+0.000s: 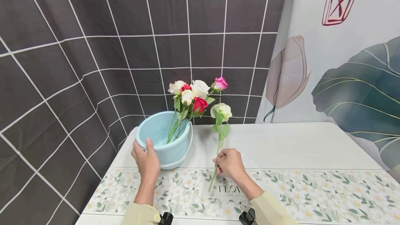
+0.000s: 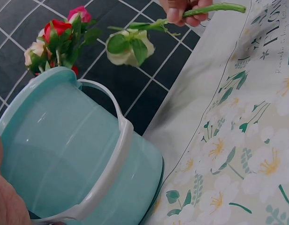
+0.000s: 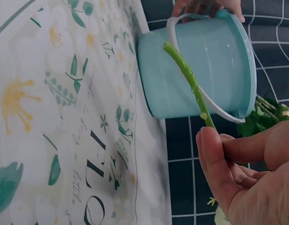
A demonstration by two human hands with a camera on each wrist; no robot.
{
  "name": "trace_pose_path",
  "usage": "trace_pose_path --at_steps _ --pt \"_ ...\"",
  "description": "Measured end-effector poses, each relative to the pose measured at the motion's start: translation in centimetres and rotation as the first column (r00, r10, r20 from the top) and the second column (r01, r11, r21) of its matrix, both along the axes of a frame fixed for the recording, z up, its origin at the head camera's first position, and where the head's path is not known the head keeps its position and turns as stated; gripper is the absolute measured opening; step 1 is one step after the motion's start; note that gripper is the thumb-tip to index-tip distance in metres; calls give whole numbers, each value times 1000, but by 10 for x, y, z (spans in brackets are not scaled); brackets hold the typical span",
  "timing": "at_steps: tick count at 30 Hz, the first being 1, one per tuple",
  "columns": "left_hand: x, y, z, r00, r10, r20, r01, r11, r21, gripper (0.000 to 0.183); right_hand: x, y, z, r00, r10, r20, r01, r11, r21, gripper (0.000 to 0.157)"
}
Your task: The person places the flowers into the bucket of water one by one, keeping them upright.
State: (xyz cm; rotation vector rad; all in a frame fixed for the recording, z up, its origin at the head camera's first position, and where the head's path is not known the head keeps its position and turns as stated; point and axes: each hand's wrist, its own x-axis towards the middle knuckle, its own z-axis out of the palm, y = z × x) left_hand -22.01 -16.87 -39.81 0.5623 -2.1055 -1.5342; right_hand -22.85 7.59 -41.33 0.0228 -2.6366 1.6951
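A light blue bucket [image 1: 173, 153] with a white handle [image 2: 104, 180] stands on the table. My left hand [image 1: 146, 160] grips its near left rim, thumb at the edge and fingers around the outside. Several flowers lean in the bucket against its right side: white ones, red roses [image 1: 200, 104] and a pink rose [image 1: 220, 84]. To the right of the bucket, my right hand [image 1: 230, 163] pinches the green stem [image 3: 189, 77] of a pale white-green flower [image 1: 221, 111] between thumb and fingers. The bloom points up and away, and the cut stem end hangs below the hand.
A white table cover [image 1: 281, 145] carries a floral printed band [image 1: 312, 190] along its front. Behind the table hangs a dark grid-patterned cloth [image 1: 168, 16]. At the right hangs a pale cloth [image 1: 300, 9] printed with a large leaf.
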Motion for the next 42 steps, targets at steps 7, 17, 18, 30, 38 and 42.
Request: trace_pose_path --at_steps 7,17,18,30,38,42 --pt "0 -1 -1 1000 -2 2 2 1000 3 77 -4 4 5 994 -72 -77 67 995 -71 12" --pt "0 0 -1 1000 -16 -10 16 1000 3 76 -6 10 20 974 -170 -152 138 971 -197 4" --pt "0 0 -1 1000 -17 -12 17 1000 4 76 -6 10 21 970 -175 -167 138 968 -212 3" --pt "0 -1 -1 1000 -13 -12 13 1000 5 76 -8 12 34 944 -227 -239 126 918 -376 10" --pt "0 -1 1 1000 -20 -5 20 1000 12 76 -13 12 42 915 -248 -318 97 901 -423 10" --pt "0 0 0 1000 -20 -9 21 1000 19 77 -16 11 45 897 -247 -367 67 896 -439 10"
